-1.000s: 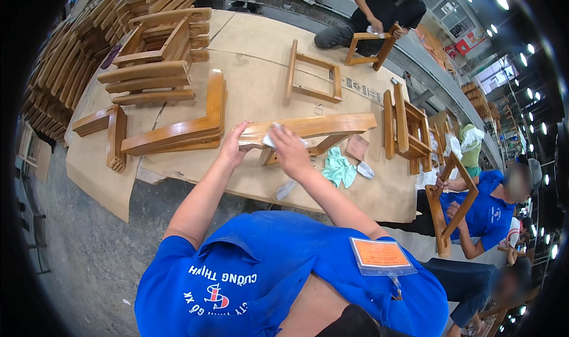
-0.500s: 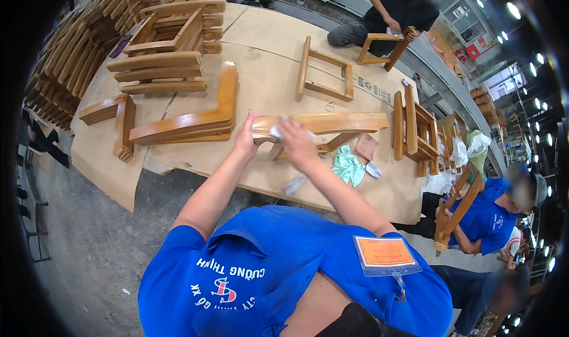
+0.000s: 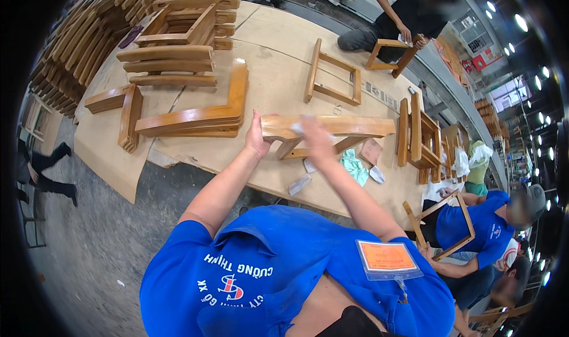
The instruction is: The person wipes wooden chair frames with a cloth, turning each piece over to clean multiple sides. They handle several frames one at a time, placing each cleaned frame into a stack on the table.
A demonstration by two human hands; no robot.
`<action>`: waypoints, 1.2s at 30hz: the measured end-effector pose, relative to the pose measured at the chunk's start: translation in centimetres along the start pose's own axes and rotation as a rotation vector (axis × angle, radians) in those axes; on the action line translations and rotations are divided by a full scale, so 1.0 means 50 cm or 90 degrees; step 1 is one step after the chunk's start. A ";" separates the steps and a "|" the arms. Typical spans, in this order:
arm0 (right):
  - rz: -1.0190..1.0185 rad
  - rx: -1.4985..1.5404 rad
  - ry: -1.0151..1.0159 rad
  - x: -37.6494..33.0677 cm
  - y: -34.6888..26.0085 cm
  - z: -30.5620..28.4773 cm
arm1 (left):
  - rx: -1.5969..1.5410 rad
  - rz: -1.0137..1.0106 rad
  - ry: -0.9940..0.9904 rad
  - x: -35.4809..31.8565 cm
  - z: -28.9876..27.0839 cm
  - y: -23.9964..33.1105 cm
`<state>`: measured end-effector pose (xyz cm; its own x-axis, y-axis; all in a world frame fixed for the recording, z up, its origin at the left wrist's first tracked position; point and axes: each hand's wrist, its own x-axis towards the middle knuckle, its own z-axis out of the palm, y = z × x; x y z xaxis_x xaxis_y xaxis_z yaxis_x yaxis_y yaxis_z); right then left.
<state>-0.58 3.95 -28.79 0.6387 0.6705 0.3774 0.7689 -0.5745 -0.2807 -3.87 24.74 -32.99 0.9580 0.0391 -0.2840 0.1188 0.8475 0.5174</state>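
My left hand (image 3: 256, 136) grips the left end of a varnished wooden frame (image 3: 355, 125), its fingers wrapped round the curved top rail. The frame stands on the cardboard-covered table (image 3: 272, 70) in front of me. Smeared by motion, my right hand (image 3: 318, 141) presses a small white pad (image 3: 296, 128) on the rail's upper face. Just beyond that hand lie a crumpled pale green cloth (image 3: 354, 168) and a brownish-pink sheet (image 3: 371, 151). A grey-white pad (image 3: 300, 184) rests near the table's front edge, and another (image 3: 376, 174) beside the cloth.
L-shaped wooden parts (image 3: 195, 120) are stacked left of my left hand, with piled frames (image 3: 184, 32) behind. A single rectangular frame (image 3: 335, 76) lies beyond the rail. More frames (image 3: 419, 138) stand at right. Co-workers handle frames at the far side (image 3: 415, 23) and right (image 3: 474, 224).
My right hand and the white pad have slid right along the rail. My left hand keeps its grip. The view has shifted slightly. The co-worker at right has turned the frame they hold.
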 end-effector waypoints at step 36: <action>0.078 -0.157 -0.143 0.048 -0.105 0.001 | -0.059 -0.013 -0.004 -0.010 0.014 -0.021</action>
<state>-3.09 8.61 -26.45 0.7368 0.6607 0.1438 0.6741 -0.7344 -0.0794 -4.28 23.44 -32.84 0.9571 0.0184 -0.2890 0.1142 0.8932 0.4349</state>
